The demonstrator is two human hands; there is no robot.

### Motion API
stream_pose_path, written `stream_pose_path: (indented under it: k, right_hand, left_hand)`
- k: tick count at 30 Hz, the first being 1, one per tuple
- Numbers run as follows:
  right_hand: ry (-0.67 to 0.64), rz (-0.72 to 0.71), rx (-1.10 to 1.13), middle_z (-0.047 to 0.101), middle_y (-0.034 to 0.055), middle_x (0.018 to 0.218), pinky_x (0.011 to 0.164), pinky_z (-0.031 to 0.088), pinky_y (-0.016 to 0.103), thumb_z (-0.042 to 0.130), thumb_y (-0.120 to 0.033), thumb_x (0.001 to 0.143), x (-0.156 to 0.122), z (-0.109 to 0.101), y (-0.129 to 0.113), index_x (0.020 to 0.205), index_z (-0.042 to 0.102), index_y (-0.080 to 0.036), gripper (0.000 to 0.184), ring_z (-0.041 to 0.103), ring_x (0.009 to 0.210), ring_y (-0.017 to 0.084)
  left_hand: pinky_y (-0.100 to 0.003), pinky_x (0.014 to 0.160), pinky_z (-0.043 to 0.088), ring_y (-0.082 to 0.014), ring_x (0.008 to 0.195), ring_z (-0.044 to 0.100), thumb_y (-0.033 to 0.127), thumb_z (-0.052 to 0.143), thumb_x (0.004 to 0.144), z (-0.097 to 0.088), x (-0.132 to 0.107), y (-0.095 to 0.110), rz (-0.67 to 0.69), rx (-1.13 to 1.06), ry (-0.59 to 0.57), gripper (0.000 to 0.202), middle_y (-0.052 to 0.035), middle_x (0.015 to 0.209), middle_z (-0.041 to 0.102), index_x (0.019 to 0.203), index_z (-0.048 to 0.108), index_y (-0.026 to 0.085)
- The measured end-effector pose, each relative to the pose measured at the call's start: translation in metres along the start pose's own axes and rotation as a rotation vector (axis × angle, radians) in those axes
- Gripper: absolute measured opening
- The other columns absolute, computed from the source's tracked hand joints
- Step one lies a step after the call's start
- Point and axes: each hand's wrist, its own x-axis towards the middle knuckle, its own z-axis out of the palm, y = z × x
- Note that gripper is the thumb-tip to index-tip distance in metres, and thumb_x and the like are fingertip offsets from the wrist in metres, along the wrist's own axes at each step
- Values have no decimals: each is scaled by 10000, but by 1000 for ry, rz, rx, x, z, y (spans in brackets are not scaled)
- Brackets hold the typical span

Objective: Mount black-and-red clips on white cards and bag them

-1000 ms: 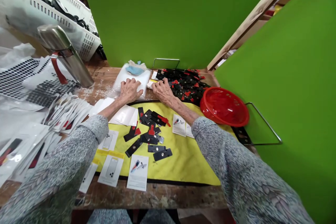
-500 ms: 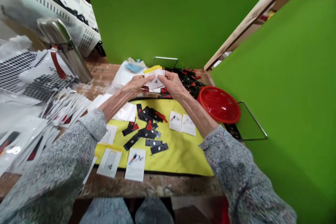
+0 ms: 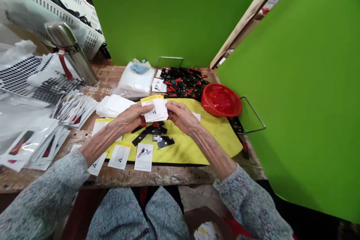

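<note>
A small stack of white cards with a yellow top edge is held up over the yellow mat. My left hand grips its left side, thumb on the front card. At the right edge, my right hand pinches the stack between thumb and fingers. Beneath the hands lie black strips with metal studs, some with red parts, partly hidden. Near the mat's front edge are a printed picture card and a yellow-topped card with black dots.
A heap of black and red pieces lies at the back beside a red bowl. To the left are a steel thermos, filled sleeves, white sheets and clear plastic bags. Green panels stand behind and to the right.
Both hands have come nearer to me with the card stack, from the back of the table to above the mat. The camera view has shifted too.
</note>
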Motion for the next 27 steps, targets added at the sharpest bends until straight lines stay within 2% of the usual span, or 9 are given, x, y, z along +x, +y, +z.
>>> stream_pose_path:
  k: [3,6,11,15,18,20,23,25,27]
  right_hand:
    - [14,-17,-22,496,-48,637,609,439,244,703,-437,684,-15,10,7,639,508,-192,317,455,587,86]
    - [60,-21,-26,479,-46,658,599,439,241,698,-468,672,-28,8,13,639,473,-200,352,453,607,92]
    - [249,-111,-316,448,-43,623,538,362,233,627,-549,744,-58,-37,21,643,472,-201,394,406,590,101]
    - [93,-13,-619,471,-35,626,522,345,247,579,-530,797,-75,-80,16,669,480,-203,365,424,564,111]
    - [-84,-16,-895,497,-27,618,536,345,254,554,-422,845,-71,-94,9,654,493,-203,297,437,561,119]
    - [-109,-49,-1133,504,-26,589,564,354,257,563,-313,848,-65,-91,8,622,488,-201,263,450,569,125]
    - [29,-114,-1362,593,35,727,688,403,306,566,-205,840,-66,-73,13,710,542,-191,133,528,715,174]
    - [138,-186,-1328,618,87,881,774,414,357,538,-228,876,-75,-54,19,856,576,-183,62,547,828,209]
    - [120,-209,-1106,616,76,919,772,432,358,524,-321,909,-86,-33,28,1015,562,-200,166,556,822,200]
  left_hand:
    - [-316,710,584,-201,780,699,102,682,788,-3,-19,-13,-18,-18,49,224,-151,978,748,1008,712,75]
    - [-290,711,584,-197,797,703,108,695,771,-8,-39,-26,3,-62,114,252,-139,995,752,1022,716,88]
    - [-255,739,590,-186,829,709,134,704,762,-20,-70,-51,28,-132,213,211,-98,1007,760,971,736,133]
    - [-231,727,592,-167,805,716,146,720,751,-25,-84,-74,-34,-174,246,202,-70,973,770,951,744,161]
    - [-238,694,595,-175,788,719,169,741,730,-22,-87,-85,-80,-204,252,180,-58,938,776,909,751,171]
    - [-247,697,593,-186,803,722,185,765,701,-18,-87,-90,-82,-203,253,182,-60,934,777,881,753,169]
    - [-276,719,588,-205,815,724,229,811,654,-12,-86,-94,-64,-153,218,260,-79,926,778,896,753,153]
    - [-297,726,581,-213,805,724,276,840,624,-7,-84,-97,-29,-113,193,342,-88,917,777,927,749,144]
    - [-298,730,571,-204,792,720,311,858,601,-1,-80,-100,25,-85,189,402,-85,914,775,947,743,142]
